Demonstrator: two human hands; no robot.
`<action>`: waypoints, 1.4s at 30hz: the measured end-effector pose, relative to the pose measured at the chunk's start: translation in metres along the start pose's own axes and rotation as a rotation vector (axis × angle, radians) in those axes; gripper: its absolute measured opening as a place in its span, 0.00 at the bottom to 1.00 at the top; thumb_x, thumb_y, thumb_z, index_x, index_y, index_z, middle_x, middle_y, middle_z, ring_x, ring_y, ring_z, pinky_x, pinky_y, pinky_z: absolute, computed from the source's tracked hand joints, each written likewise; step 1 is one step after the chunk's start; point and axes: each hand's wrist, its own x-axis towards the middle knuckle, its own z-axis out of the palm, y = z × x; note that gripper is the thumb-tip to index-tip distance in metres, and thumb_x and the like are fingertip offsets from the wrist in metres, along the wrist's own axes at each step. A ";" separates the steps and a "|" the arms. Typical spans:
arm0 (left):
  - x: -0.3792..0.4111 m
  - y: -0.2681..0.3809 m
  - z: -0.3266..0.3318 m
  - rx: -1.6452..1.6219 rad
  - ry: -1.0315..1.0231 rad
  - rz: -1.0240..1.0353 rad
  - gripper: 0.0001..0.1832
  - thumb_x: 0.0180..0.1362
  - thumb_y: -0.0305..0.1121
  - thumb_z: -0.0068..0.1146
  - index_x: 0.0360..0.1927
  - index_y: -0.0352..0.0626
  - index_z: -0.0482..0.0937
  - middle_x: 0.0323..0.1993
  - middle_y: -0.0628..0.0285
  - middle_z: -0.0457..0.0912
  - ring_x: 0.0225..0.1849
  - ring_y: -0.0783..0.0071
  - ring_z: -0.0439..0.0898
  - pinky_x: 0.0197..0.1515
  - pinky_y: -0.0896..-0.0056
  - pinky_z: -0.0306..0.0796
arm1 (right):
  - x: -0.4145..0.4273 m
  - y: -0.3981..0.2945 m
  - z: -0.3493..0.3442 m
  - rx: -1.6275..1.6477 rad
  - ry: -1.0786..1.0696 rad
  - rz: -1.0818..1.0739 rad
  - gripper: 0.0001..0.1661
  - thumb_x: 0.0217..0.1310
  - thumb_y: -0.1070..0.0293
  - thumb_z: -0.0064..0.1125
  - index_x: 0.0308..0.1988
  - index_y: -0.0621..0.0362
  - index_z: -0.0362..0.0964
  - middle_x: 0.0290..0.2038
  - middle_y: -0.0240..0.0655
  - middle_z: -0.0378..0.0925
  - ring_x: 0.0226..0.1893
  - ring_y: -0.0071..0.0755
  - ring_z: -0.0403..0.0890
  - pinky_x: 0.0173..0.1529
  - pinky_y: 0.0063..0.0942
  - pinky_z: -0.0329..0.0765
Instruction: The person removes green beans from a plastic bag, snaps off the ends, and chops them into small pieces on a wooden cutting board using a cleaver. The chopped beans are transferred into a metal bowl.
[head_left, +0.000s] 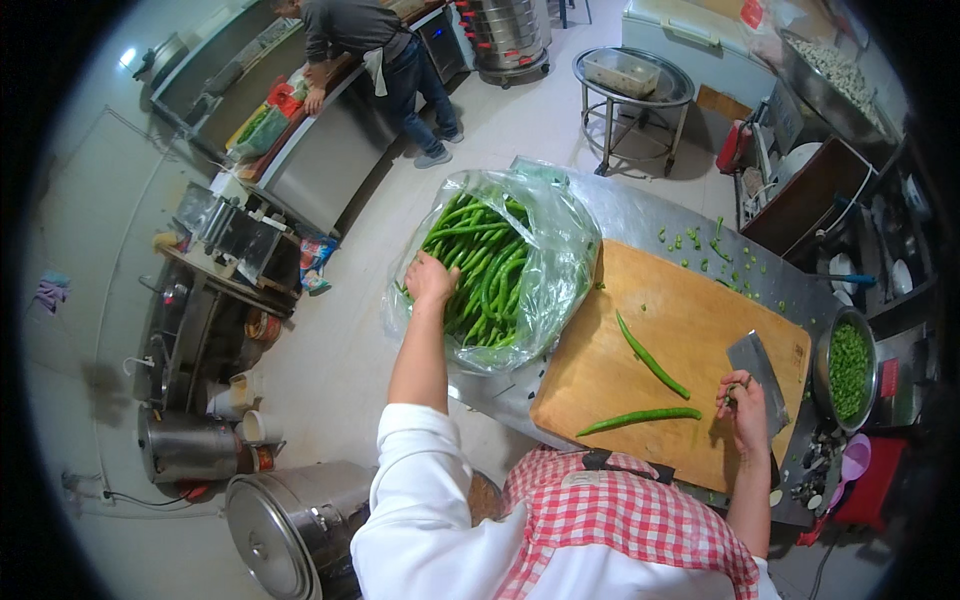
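My left hand (431, 279) rests at the left rim of a clear plastic bag (559, 247) full of long green chili peppers (487, 262); whether its fingers grip anything I cannot tell. On the wooden cutting board (600, 360) lie two peppers apart from each other, one slanting (651, 358) and one nearly level (639, 420). My right hand (741, 409) is over the board's right part, palm partly up, with small dark green bits at its fingers. A cleaver (759, 371) lies beside and partly behind that hand, its wide blade on the board.
Chopped green pepper fills a metal bowl (849, 367) at the right. Pepper scraps (705, 247) dot the steel table (645, 202) behind the board. A round wheeled stand (634, 75) holds a plastic tub. Another person (367, 52) stands at the far left counter. A large lidded steel pot (274, 532) is at lower left.
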 end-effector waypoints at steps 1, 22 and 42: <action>0.003 0.000 0.005 0.019 -0.024 -0.008 0.42 0.49 0.51 0.73 0.60 0.35 0.69 0.56 0.47 0.78 0.61 0.50 0.75 0.66 0.49 0.65 | 0.000 -0.003 0.005 -0.007 -0.011 0.007 0.08 0.67 0.75 0.42 0.40 0.56 0.70 0.30 0.31 0.75 0.28 0.22 0.77 0.29 0.19 0.73; -0.067 -0.006 -0.110 -0.406 -0.048 0.315 0.18 0.68 0.33 0.52 0.60 0.44 0.69 0.42 0.41 0.83 0.46 0.38 0.81 0.45 0.44 0.72 | 0.012 -0.017 0.022 -0.104 -0.142 0.057 0.10 0.66 0.75 0.41 0.41 0.56 0.71 0.29 0.28 0.73 0.26 0.20 0.72 0.27 0.21 0.69; -0.245 0.144 -0.289 -0.152 0.133 0.827 0.28 0.51 0.17 0.57 0.59 0.43 0.76 0.47 0.51 0.82 0.43 0.45 0.83 0.42 0.53 0.76 | 0.004 -0.058 0.039 0.021 -0.290 -0.056 0.10 0.70 0.69 0.50 0.42 0.63 0.75 0.27 0.26 0.70 0.25 0.17 0.71 0.27 0.20 0.72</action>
